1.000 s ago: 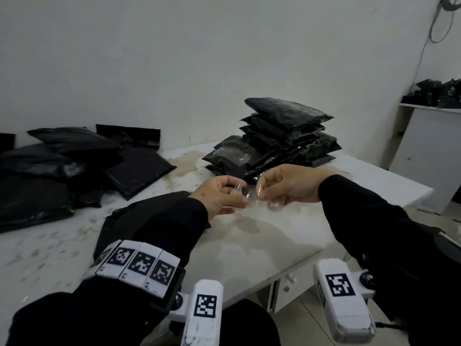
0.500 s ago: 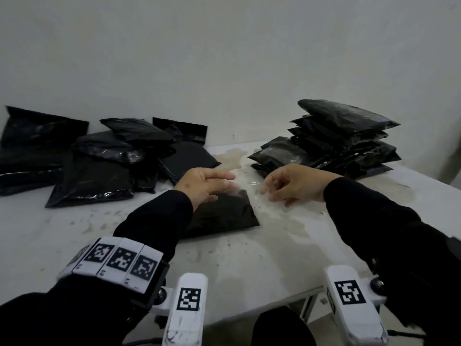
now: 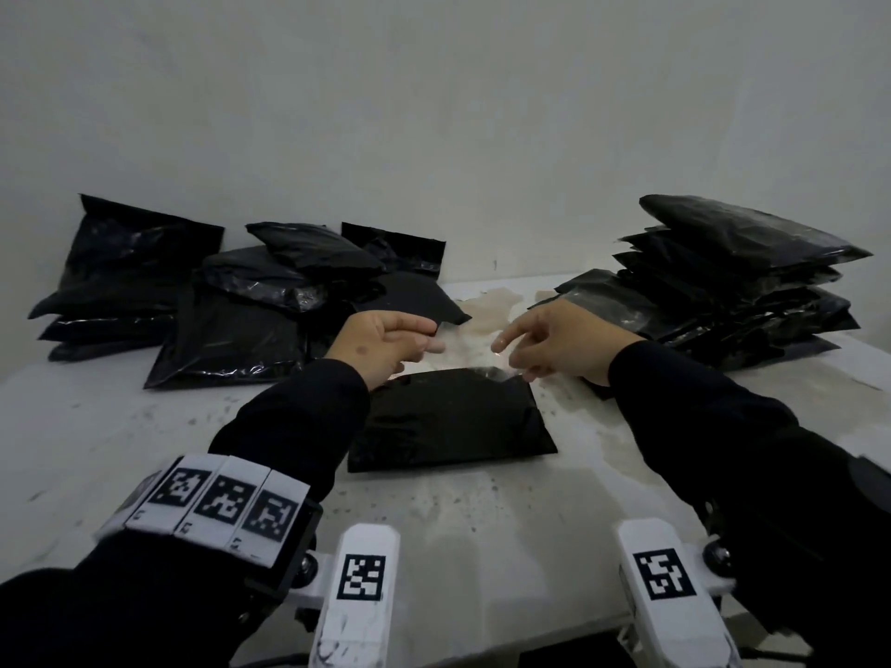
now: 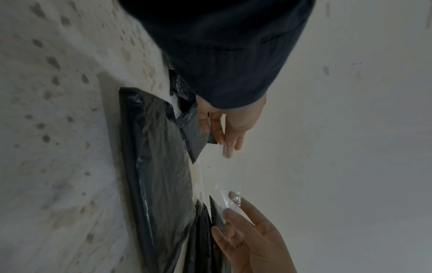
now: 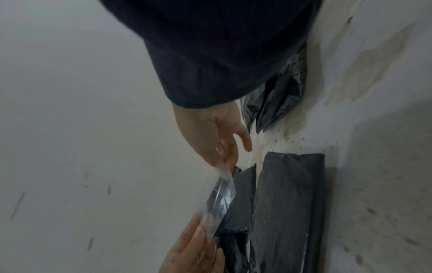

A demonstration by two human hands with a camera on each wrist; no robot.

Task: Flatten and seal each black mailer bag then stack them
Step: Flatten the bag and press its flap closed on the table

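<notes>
Both hands hold a clear tape strip stretched above 1 flat black mailer bag on the table.

The mailer bag [image 3: 448, 419] lies flat on the stained white table [image 3: 482, 513], near its front edge, between the 2 forearms. The left hand [image 3: 381, 342] hovers over the bag's far left corner, thumb and fingertips pinched on 1 end of the clear tape strip [image 4: 222, 177]. The right hand [image 3: 559, 342] hovers over the far right corner with its index finger extended, the other fingertips pinching the strip's opposite end; the strip is hard to make out from the head view. A loose heap of black bags [image 3: 217, 301] sits at the far left against the wall [image 3: 434, 113], and a stack of bags [image 3: 742, 277] stands at the far right.
</notes>
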